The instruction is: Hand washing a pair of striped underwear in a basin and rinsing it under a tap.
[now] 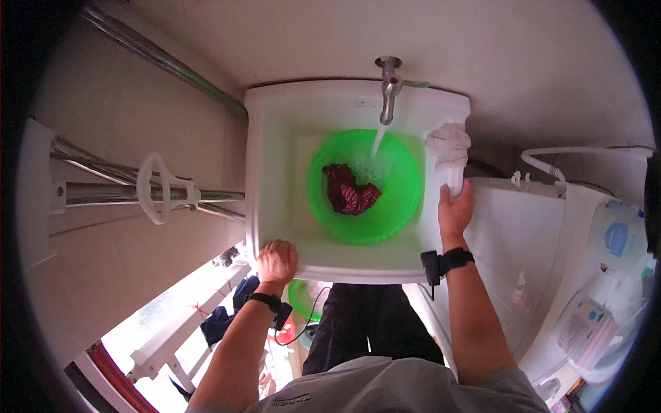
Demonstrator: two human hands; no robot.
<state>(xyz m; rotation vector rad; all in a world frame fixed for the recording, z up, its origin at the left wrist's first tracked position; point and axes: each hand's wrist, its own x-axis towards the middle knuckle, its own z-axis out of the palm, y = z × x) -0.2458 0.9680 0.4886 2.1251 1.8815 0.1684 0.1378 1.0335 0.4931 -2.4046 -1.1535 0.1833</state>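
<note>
Hidden / unclear bits
Dark red patterned cloth [350,191] partly underwater in round green plastic basin [406,199]; white washing machine [606,275] cut off by right rim.

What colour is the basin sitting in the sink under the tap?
Bright green. The basin shows best in the head view, holding a dark red cloth.

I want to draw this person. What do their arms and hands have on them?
Both forearms are bare, with short grey sleeves. The left hand and right hand wear no gloves. Each wrist has a black band carrying a small black device; a thin black cable hangs from the left one.
</note>
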